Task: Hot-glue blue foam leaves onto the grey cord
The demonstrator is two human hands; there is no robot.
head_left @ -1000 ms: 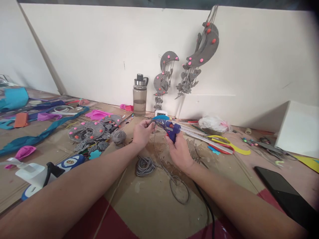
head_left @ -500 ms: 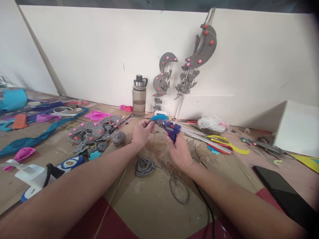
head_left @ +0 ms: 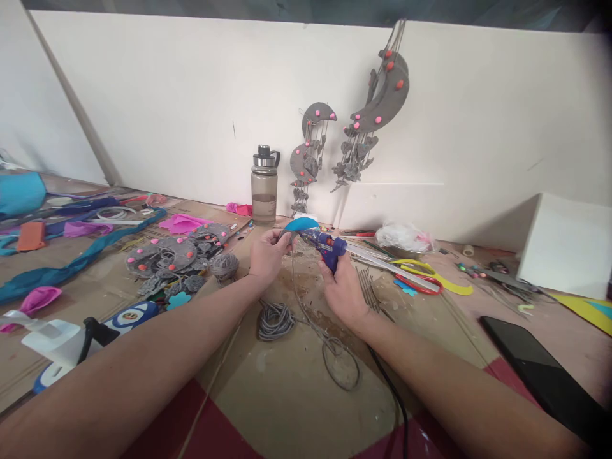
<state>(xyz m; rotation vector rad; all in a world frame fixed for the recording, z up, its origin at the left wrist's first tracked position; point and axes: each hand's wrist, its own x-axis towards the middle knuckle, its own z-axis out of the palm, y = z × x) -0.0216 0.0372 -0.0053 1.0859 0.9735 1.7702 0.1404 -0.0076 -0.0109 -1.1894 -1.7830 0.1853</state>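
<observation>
My right hand [head_left: 345, 290] is wrapped round the grip of a blue hot glue gun [head_left: 329, 248], a long clear glue stick sticking out of its back. The gun's nozzle points left, close to the fingertips of my left hand [head_left: 268, 252]. Those fingers pinch a blue crescent-shaped piece [head_left: 301, 224] whose near edge is grey. Grey cord [head_left: 295, 280] hangs from that piece down to the cardboard, where it runs to a loose loop and a wound bundle of cord [head_left: 276, 320]. My fingers hide part of the piece.
A ball of grey yarn [head_left: 224, 266] and grey crescents with pink dots [head_left: 165, 255] lie at left. Behind stands a water bottle [head_left: 264, 191]; crescent mobiles [head_left: 382, 102] hang on the white wall. Scissors [head_left: 421, 277] and a phone [head_left: 530, 363] lie at right. A black cable [head_left: 389, 376] crosses the front.
The view has shifted slightly. The glue gun's nozzle now sits a little farther from my left fingers, and more of the crescent piece shows. Both hands keep their hold.
</observation>
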